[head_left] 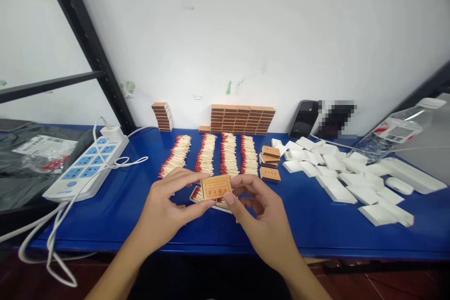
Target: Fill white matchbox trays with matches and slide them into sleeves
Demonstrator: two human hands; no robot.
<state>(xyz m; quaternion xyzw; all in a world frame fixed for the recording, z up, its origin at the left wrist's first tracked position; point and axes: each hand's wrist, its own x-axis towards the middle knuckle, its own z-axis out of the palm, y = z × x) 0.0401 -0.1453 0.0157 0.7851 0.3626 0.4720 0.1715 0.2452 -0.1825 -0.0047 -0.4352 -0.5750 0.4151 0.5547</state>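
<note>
Both hands hold one small orange matchbox [215, 187] just above the blue table [119, 206]. My left hand [168, 211] pinches its left end between thumb and fingers. My right hand [259, 218] grips its right end, fingers curled. Under the box lie trays filled with red-tipped matches [197, 194]. Behind them, rows of loose red-tipped matches [214, 154] are laid out. A few orange matchbox sleeves [270, 161] sit to the right of the rows.
Stacks of orange matchboxes [242, 119] stand against the wall, a smaller stack [162, 116] to their left. Several white inner trays [344, 173] are scattered on the right. A power strip with cables [87, 165] lies left; a plastic bottle [397, 131] and a phone [303, 119] lie right.
</note>
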